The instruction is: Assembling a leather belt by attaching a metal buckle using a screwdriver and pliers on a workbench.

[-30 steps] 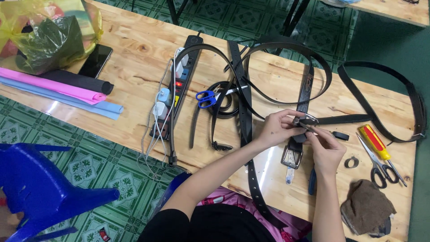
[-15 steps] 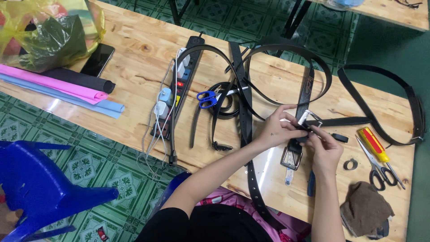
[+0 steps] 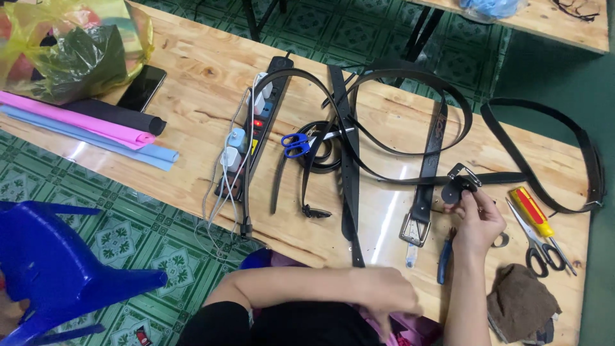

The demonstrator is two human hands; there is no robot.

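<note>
A black belt end point(image 3: 456, 190) is pinched by the right hand point(image 3: 477, 221), raised for inspection; the left hand point(image 3: 384, 298), seemingly loosely closed, is lowered lapward.

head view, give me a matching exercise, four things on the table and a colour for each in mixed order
Things:
1. scissors beside the power strip
2. screwdriver
3. cloth at the table corner
4. belt end in the right hand

Colours:
A. brown
B. black
C. blue handles
D. red and yellow handle

Pairs: 1-C, 2-D, 3-A, 4-B
</note>
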